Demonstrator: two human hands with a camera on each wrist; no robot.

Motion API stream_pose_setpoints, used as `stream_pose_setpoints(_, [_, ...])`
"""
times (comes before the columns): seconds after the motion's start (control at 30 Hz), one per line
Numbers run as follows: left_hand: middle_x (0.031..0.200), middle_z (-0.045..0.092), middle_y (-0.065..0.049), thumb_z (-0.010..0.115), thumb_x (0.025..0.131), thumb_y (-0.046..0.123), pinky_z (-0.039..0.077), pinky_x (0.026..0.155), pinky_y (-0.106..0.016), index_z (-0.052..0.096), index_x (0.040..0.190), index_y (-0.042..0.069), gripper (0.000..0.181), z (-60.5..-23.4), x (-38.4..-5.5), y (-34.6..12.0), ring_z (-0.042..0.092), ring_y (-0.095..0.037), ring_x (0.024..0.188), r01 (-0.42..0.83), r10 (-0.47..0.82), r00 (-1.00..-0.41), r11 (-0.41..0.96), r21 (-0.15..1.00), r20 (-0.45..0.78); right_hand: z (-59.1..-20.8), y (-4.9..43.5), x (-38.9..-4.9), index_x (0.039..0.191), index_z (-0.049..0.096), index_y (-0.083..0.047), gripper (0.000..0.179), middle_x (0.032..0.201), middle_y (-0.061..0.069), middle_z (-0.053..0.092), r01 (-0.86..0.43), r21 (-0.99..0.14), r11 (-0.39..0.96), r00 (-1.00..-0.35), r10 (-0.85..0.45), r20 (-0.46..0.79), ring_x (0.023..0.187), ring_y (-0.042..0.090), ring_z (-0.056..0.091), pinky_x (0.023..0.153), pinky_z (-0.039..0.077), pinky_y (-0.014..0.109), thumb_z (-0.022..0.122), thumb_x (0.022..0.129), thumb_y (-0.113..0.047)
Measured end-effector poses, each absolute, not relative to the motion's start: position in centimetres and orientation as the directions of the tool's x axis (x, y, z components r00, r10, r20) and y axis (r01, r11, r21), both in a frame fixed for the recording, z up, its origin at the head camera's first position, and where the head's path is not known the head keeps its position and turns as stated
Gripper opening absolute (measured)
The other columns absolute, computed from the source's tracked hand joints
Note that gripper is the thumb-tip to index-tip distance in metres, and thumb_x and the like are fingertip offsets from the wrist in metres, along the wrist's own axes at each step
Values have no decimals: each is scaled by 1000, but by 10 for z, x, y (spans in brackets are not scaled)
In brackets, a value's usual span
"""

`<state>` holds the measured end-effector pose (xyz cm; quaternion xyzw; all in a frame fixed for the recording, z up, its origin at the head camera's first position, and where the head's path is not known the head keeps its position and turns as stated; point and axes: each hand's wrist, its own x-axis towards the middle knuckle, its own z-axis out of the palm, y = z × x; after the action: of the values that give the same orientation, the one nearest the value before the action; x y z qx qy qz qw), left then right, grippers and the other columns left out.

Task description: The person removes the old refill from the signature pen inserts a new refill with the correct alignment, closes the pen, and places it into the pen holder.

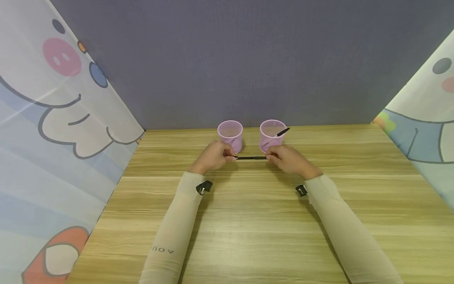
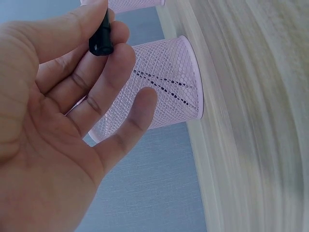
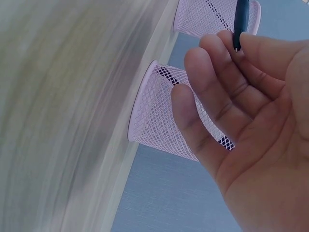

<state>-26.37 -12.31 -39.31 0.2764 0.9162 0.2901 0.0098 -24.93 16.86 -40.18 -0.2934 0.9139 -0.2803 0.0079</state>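
Note:
In the head view a black pen lies level between both hands, in front of two pink mesh pen holders. My left hand pinches one end between thumb and fingers; its blunt black end shows in the left wrist view. At the other end, my right hand pinches the pen near its pointed tip. Behind the left hand stands the left pen holder, with two thin dark shapes showing through its mesh. The right pen holder, behind the right hand, has a pen leaning out over its rim.
The wood-grain table runs back to a dark grey upright panel, close behind the pen holders. Cartoon-printed curtains hang at the left and right sides. Both forearms wear pale sleeves with dark straps at the wrists.

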Motion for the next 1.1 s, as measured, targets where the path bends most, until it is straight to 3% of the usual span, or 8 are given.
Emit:
stream_pose_setpoints(0.37, [79, 76, 0, 81, 88, 14, 55, 70, -25, 78, 87, 11, 4, -393, -264, -123, 67, -9, 72, 501, 516, -845, 669, 549, 142, -401, 168, -249, 96, 69, -6, 7, 80, 0, 64, -540, -500, 677, -825, -544, 154, 72, 14, 54, 70, 46, 33, 64, 99, -10])
stream_pose_setpoints(1.1, [79, 76, 0, 81, 87, 15, 54, 69, -25, 78, 87, 9, 6, -394, -264, -123, 66, -7, 69, 514, 524, -838, 669, 537, 149, -401, 168, -248, 95, 68, -7, 5, 83, 0, 67, -541, -492, 682, -826, -542, 157, 77, 14, 59, 75, 50, 36, 69, 96, -11])
